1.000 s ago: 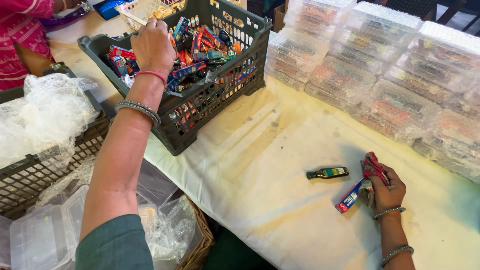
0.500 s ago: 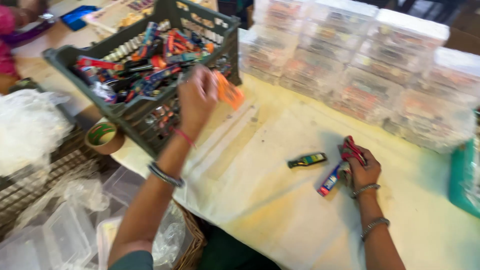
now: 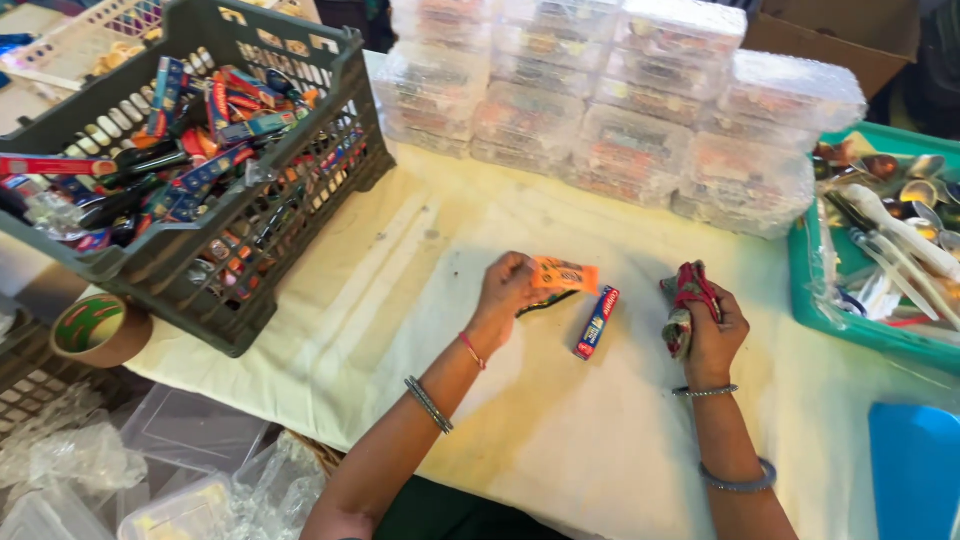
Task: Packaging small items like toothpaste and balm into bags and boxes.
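My left hand [image 3: 505,292] rests on the white-covered table [image 3: 420,330] and holds a small orange packet [image 3: 565,274] by one end. Partly under that hand lies a small dark bottle [image 3: 545,302]. A blue and red box [image 3: 597,322] lies on the cloth between my hands. My right hand [image 3: 712,325] is closed around a bunch of red and patterned packets [image 3: 686,300], a little right of the blue box.
A dark plastic crate [image 3: 250,290] full of small packets and bottles stands at the left. Stacks of clear lidded boxes [image 3: 640,110] line the back. A green tray [image 3: 830,310] of spoons sits at right, a tape roll [image 3: 95,328] lower left.
My left hand came out of the crate with the orange packet and moved right, down to the table beside the dark bottle. The blue box now lies free of my right hand.
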